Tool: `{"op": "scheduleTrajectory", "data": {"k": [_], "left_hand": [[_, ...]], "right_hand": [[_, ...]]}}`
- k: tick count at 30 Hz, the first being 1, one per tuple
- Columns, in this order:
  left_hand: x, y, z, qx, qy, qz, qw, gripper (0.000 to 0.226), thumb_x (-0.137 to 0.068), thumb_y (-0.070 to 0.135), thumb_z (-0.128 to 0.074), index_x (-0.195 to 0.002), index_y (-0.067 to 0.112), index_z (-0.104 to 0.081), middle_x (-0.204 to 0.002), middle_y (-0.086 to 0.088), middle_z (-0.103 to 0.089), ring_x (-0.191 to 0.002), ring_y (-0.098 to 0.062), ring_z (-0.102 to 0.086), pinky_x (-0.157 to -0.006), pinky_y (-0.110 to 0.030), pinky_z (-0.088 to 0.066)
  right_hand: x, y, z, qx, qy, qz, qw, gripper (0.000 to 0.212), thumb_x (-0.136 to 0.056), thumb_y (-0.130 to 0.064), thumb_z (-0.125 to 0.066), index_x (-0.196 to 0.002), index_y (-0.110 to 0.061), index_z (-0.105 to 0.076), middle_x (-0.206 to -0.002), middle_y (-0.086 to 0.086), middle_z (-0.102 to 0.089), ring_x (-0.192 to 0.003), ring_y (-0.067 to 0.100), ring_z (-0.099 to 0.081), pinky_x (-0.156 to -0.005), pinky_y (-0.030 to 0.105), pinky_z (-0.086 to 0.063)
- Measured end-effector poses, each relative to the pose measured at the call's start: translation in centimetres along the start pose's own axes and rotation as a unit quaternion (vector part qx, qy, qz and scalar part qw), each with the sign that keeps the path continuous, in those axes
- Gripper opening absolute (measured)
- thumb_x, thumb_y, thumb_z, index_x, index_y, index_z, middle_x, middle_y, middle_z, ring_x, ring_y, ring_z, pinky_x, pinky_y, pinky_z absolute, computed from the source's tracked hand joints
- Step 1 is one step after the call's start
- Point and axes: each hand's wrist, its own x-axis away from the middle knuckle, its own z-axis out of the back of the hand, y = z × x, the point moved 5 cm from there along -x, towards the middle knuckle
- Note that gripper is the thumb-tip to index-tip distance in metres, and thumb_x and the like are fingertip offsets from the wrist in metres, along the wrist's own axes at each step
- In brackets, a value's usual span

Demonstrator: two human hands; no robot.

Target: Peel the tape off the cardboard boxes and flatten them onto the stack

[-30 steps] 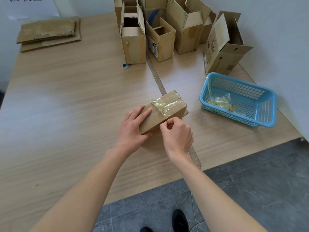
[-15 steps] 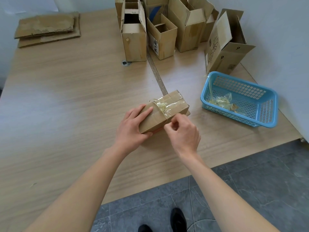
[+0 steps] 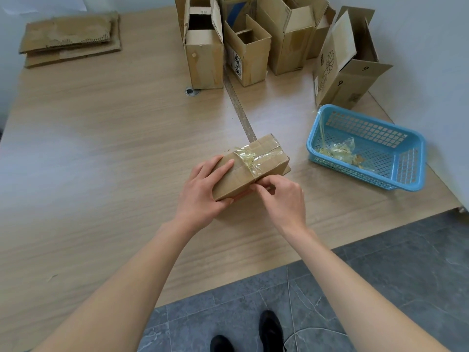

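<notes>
Both hands are on the small box (image 3: 250, 168) near the front edge of the table (image 3: 101, 148). My left hand (image 3: 203, 189) grips the near end of it, fingers laid flat across the top and thumb curled under the lower corner, holding it steady. My right hand (image 3: 281, 194) is at the box's near side, just beside the left, with fingertips (image 3: 261, 182) bent in at the seam where the tape (image 3: 250, 158) wraps round. Whether they have actually caught the tape's edge I cannot tell, since the knuckles hide the contact. The tape is clear and yellowish, crumpled in a band across the middle of the box and running along the top toward the far end. The box lies closed on the table, over a strip of tape that runs along the tabletop toward the back.

To my right sits a blue basket (image 3: 411, 158) with a wad of peeled tape scraps (image 3: 337, 151) in it. Behind it, against the wall, stands an open box marked 9 (image 3: 347, 72). A row of open boxes (image 3: 203, 47) stands upright at the back of the table. At the far left corner lies the stack (image 3: 68, 38) of flattened cardboard, well apart from my hands. My shoes (image 3: 269, 331) show on the grey floor below.
</notes>
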Motion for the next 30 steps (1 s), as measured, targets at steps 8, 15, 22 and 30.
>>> {"op": "scheduleTrajectory", "data": {"k": [8,15,22,30], "left_hand": [[0.1,0.0,-0.2,-0.008,0.008,0.0,1.0,0.093,-0.072,0.029,-0.087,-0.152,0.041,-0.042,-0.16,0.015,-0.034,-0.142,-0.013,-0.027,-0.108,-0.039,-0.041],[0.1,-0.1,-0.4,0.0,0.028,-0.003,1.0,0.091,-0.072,0.029,-0.087,-0.151,0.04,-0.044,-0.159,0.015,-0.035,-0.142,-0.016,-0.03,-0.11,-0.041,-0.042],[0.1,-0.1,-0.6,-0.008,0.038,-0.003,0.999,0.087,-0.075,0.031,-0.087,-0.151,0.04,-0.044,-0.159,0.014,-0.036,-0.141,-0.013,-0.03,-0.108,-0.037,-0.04],[0.2,0.0,-0.8,-0.014,0.057,0.002,0.998,0.089,-0.073,0.031,-0.087,-0.15,0.04,-0.044,-0.157,0.013,-0.038,-0.141,-0.015,-0.032,-0.107,-0.04,-0.045]], "right_hand": [[0.6,-0.4,0.3,0.032,0.034,0.004,0.999,0.005,-0.088,-0.031,-0.076,-0.089,-0.027,-0.075,-0.09,-0.011,-0.073,-0.075,0.014,-0.068,-0.069,0.038,-0.056],[1.1,-1.3,-0.1,0.042,0.05,-0.065,0.996,0.01,-0.087,-0.035,-0.07,-0.086,-0.026,-0.075,-0.09,-0.008,-0.072,-0.083,0.019,-0.067,-0.071,0.035,-0.052],[1.0,-2.6,-0.5,0.061,0.072,-0.108,0.99,0.009,-0.084,-0.03,-0.066,-0.082,-0.021,-0.067,-0.088,-0.004,-0.068,-0.073,0.022,-0.049,-0.062,0.032,-0.034],[1.0,-2.7,-0.8,0.037,0.099,-0.06,0.993,0.014,-0.083,-0.022,-0.065,-0.077,-0.019,-0.053,-0.08,-0.004,-0.058,-0.064,0.025,-0.047,-0.056,0.031,-0.03]]}}
